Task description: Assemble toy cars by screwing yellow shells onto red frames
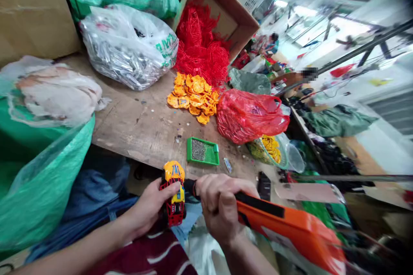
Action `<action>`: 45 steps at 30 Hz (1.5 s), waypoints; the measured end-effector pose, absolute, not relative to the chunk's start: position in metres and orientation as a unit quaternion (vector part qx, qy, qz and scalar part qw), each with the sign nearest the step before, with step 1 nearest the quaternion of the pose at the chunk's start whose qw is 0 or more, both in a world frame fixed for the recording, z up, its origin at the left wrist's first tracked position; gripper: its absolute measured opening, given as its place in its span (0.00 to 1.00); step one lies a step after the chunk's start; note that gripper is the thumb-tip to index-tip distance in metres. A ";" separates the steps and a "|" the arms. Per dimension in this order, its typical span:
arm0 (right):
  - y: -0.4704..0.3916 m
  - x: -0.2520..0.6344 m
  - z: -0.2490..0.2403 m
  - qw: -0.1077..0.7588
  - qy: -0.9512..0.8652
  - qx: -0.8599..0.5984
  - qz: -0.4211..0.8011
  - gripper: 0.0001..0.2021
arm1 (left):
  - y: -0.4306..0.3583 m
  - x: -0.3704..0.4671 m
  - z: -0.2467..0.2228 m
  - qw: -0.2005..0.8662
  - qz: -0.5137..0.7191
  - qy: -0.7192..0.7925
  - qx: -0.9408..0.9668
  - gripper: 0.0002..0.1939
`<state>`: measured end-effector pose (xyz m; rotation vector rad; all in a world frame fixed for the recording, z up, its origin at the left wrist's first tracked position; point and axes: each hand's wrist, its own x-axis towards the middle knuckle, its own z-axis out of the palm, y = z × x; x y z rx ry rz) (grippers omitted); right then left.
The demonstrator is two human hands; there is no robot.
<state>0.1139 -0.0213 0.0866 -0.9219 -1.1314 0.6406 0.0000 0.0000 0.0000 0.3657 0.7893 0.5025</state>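
My left hand (150,204) is closed round a toy car (176,195) with a yellow-orange hood, a red frame and black wheels, its thumb lying across the top. My right hand (222,206) grips an orange power tool (290,223) with a black strip. The tool's dark front end points at the car's side; whether they touch is unclear. Beyond the hands, a green tray (211,154) on the table holds small grey pieces. Orange car shells (195,94) lie heaped farther back, in front of a pile of red frames (203,47) spilling from a cardboard box (238,21).
On the wooden table (129,116) stand a clear bag of silvery parts (129,51), a white bag (58,94) and a red bag (248,114). A basket of yellow parts (271,148) is at the right. Green sacking (41,180) hangs at the left. People are in the background.
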 end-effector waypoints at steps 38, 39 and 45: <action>-0.041 0.091 0.102 0.682 -0.541 -0.418 0.260 0.11 | 0.001 -0.003 0.002 0.880 0.241 0.379 0.153 0.16; -0.040 0.090 0.101 0.684 -0.540 -0.417 0.259 0.11 | 0.001 -0.003 0.001 0.880 0.242 0.379 0.153 0.16; -0.041 0.090 0.099 0.690 -0.542 -0.408 0.253 0.08 | 0.000 -0.003 0.001 0.879 0.245 0.380 0.150 0.16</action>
